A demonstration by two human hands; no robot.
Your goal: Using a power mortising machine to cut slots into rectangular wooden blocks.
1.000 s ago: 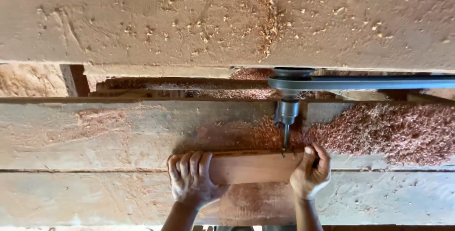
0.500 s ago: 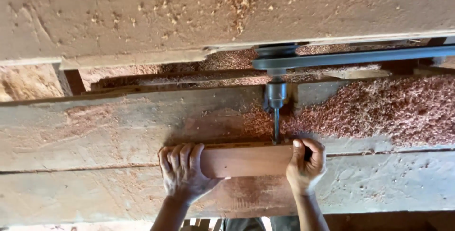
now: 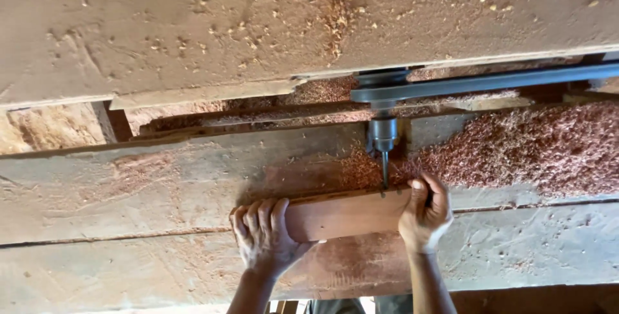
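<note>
— Two hands on one wood block [image 3: 348, 214], w/ left hand [image 3: 263, 236] wrapped over its left end, right hand [image 3: 425, 214] gripping the right end. Block lies flat on the plank bench [image 3: 129, 198], btwn both hands.

— What's around it?

— Drill bit [image 3: 385, 171] sits right at the block's far edge, just beside the right thumb; chuck [image 3: 383, 135] above it, dark belt [image 3: 490, 83] running off right. Reddish sawdust pile [image 3: 522, 149] to the right, near the hand.

— Anything unclear?

— Bit tip vs. block: can't tell if touching. Block's ends hidden under fingers; forearms cut off at bottom.
</note>
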